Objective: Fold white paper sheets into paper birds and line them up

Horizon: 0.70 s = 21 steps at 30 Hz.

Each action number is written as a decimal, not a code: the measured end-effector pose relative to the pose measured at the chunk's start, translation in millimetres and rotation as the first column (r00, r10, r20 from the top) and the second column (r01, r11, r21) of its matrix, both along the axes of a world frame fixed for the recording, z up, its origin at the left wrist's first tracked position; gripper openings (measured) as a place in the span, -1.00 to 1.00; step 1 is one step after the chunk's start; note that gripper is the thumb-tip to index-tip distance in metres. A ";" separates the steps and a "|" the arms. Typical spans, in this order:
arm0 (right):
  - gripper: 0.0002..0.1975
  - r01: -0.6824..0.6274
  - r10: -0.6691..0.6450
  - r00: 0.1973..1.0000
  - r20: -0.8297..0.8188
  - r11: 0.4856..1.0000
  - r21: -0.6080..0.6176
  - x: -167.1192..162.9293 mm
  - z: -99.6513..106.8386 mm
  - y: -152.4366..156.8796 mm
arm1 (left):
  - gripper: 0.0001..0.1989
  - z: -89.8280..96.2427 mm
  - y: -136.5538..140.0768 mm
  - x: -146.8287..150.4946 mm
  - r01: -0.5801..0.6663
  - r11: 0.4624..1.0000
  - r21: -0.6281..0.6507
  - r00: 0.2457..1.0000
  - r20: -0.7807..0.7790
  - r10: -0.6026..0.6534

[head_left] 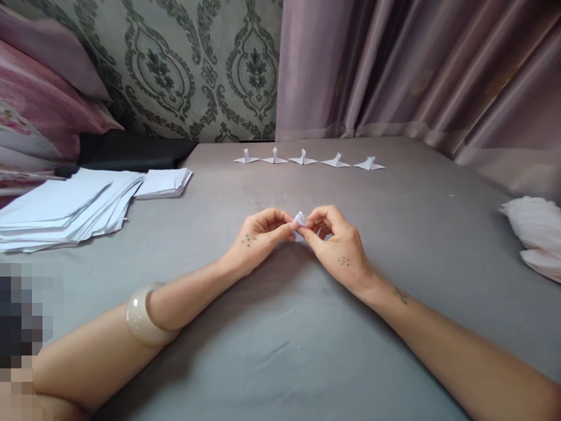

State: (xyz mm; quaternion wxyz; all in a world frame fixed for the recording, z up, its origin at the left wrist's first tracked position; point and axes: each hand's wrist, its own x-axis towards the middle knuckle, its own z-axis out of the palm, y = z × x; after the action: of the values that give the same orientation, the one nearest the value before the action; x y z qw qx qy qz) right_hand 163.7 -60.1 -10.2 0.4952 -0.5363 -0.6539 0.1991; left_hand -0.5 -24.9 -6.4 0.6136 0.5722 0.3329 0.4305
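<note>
A small folded piece of white paper (300, 218) is pinched between my two hands, above the middle of the grey surface. My left hand (266, 234) grips its left side with thumb and fingers. On the other side, my right hand (336, 242) pinches it the same way. The fingertips hide much of the paper, so its full shape cannot be made out. Farther back stands a row of several white folded-paper figures (303, 156) with flat wings and an upright middle part.
At the left lies a stack of large white paper sheets (65, 207), beside a smaller stack of paper (163, 183). Black cloth (135, 151) lies behind them. A white crumpled cloth (532, 225) is at the right edge. Purple curtains (324, 70) hang at the back right.
</note>
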 end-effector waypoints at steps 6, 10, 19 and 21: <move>-0.95 -0.035 0.034 0.999 0.027 0.998 0.058 -0.5 1.4 -0.4 | -0.82 -5.1 1.7 0.9 0.022 0.997 -0.077 0.991 0.132 -0.012; -0.97 -0.052 0.052 0.999 0.006 0.997 0.053 -0.6 1.2 0.5 | -0.82 -6.0 1.7 -0.1 0.025 0.996 -0.087 0.988 0.156 -0.011; -0.96 -0.108 0.111 0.994 -0.018 0.989 0.097 -1.1 3.4 0.8 | -0.80 0.7 -2.2 0.7 -0.020 0.997 -0.076 0.998 0.066 0.025; -0.95 -0.106 0.109 0.994 -0.029 0.990 0.088 -1.4 3.5 0.6 | -0.79 2.2 -3.5 1.3 -0.040 0.997 -0.061 0.998 0.042 0.042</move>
State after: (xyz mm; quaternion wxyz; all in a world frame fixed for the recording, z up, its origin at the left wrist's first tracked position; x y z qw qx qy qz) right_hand 162.3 -59.5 -6.7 0.5174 -0.4748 -0.6814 0.2062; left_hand 0.8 -28.4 -4.2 0.6287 0.5369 0.3439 0.4452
